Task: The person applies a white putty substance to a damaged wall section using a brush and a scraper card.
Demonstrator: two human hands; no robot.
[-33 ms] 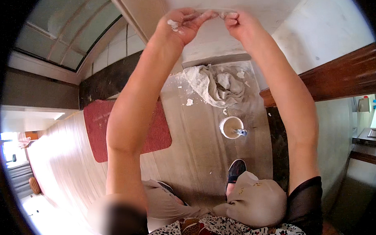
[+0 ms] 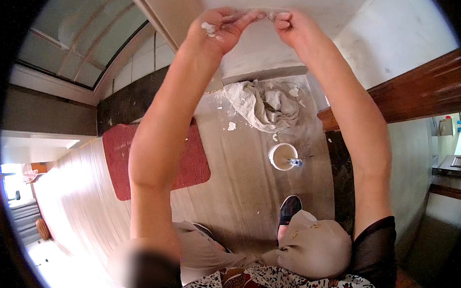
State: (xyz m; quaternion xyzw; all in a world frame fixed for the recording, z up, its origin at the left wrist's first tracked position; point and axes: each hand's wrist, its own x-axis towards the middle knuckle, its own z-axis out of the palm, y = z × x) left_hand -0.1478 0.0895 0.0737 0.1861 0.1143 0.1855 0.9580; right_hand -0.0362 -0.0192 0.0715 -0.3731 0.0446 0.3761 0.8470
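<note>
My left hand is raised against the pale wall at the top, its fingers closed and white paste smeared over the palm side. Beside it, almost touching, my right hand has its fingers curled in a pinch. A thin, pale edge runs along the fingertips of both hands; what they grip is too hidden to name. On the floor below them lies a crumpled grey-white cloth with white flakes around it. Nearer to me stands a white mug-like container with a pale inside and a blue-and-white handle sticking out.
A red mat lies on the wood-look floor at the left, partly under my left forearm. A dark brown wooden beam juts in from the right. Far left is a framed glass panel. My dark shoe stands close behind the container.
</note>
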